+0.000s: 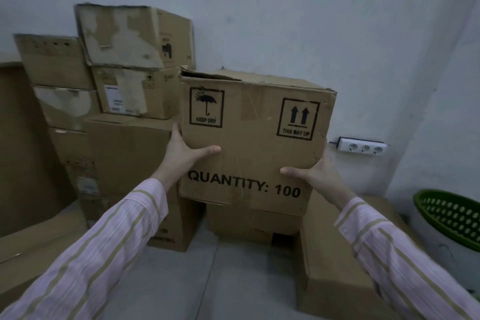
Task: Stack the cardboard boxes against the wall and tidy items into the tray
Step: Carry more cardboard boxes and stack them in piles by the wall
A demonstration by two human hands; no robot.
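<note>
Both arms stretched forward. Left hand [185, 153] and right hand [318, 173] clamp cardboard box [249, 135] at opposite side edges, thumbs across front face. Box upright above lower box [250, 225], close to wall [285, 21].

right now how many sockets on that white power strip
3, in a row on the white power strip right of the held box: left socket, middle socket, right socket. None seems hidden.

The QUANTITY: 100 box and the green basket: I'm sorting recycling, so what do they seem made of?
The box, gripped by the left hand and right hand, looks like matte brown corrugated cardboard: creases, dented corners, printed black marks. The green basket looks like moulded plastic, faintly glossy, with rows of holes.
</note>
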